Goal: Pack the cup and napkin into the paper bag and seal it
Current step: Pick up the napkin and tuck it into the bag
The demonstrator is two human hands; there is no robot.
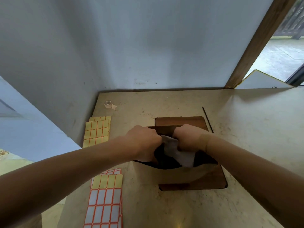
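A brown paper bag stands open in the middle of the counter, its dark inside facing me. My left hand grips the bag's left rim with curled fingers. My right hand is curled at the right of the mouth and holds the upper end of a white napkin. The napkin hangs across the opening, partly inside the bag. The cup is not visible; the bag's interior is too dark to tell what it holds.
The bag sits on a dark wooden inset in the beige counter. A tape roll lies at the back left. Yellow label sheets and white-and-orange label sheets line the left edge. A thin black stick lies to the right.
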